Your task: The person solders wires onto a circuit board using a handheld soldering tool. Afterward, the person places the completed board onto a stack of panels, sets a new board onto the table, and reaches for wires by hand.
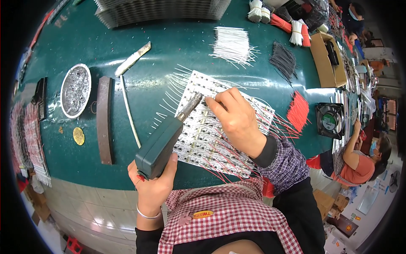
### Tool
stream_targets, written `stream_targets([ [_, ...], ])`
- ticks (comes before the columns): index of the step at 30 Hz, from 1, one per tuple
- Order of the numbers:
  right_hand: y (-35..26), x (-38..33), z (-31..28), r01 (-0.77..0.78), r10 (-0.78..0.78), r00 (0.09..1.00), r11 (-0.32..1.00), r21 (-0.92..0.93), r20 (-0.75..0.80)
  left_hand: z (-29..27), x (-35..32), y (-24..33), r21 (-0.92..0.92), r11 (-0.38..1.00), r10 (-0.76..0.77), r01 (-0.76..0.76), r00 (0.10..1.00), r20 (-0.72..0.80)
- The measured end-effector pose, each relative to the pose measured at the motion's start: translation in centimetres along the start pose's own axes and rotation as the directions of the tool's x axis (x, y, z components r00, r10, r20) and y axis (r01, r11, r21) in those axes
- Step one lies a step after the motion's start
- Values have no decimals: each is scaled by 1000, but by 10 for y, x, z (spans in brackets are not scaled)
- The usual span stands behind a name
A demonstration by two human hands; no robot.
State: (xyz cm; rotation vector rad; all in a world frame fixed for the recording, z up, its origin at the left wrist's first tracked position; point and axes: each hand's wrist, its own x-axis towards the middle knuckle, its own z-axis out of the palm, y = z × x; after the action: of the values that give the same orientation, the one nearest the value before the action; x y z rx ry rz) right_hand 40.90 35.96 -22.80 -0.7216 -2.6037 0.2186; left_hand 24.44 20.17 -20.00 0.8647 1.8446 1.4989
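Observation:
My left hand (153,185) grips the green handle of a soldering iron (163,143); its metal tip reaches onto the upper left part of a set of white circuit strips (198,139) lying on the green table (169,55). White wires stick out of the strips on the left and red wires (220,171) on the right. My right hand (236,116) rests on the strips just right of the iron's tip, fingers pinched together on something small that I cannot make out.
A round tin of solder dross (76,89), a curved brown bar (105,120) and a flat metal tool (132,59) lie left. Bundles of white (232,44), black (283,61) and red wires (298,111), a cardboard box (327,59) and a fan (330,120) lie right. Another person (359,163) sits at the right.

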Motion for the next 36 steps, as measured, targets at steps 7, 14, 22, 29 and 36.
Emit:
stream_targets([
  [7,0,2,0,2,-2,1000,1000,-10,-4,0,3,6,74,997,1,-3,999,32],
  [14,0,1,2,-6,6,1000,1000,-17,4,-15,-10,-14,355,903,306,-244,943,-129],
  [22,-2,2,0,-9,9,1000,1000,-10,-18,-122,45,21,184,961,274,-205,783,-558],
  [29,2,-4,-5,-3,4,998,1000,7,-65,-93,2,-6,-264,965,-95,-8,921,-378],
  [36,-14,-3,-19,-25,34,994,996,84,-103,-48,-13,16,-267,955,-181,131,968,-172],
])
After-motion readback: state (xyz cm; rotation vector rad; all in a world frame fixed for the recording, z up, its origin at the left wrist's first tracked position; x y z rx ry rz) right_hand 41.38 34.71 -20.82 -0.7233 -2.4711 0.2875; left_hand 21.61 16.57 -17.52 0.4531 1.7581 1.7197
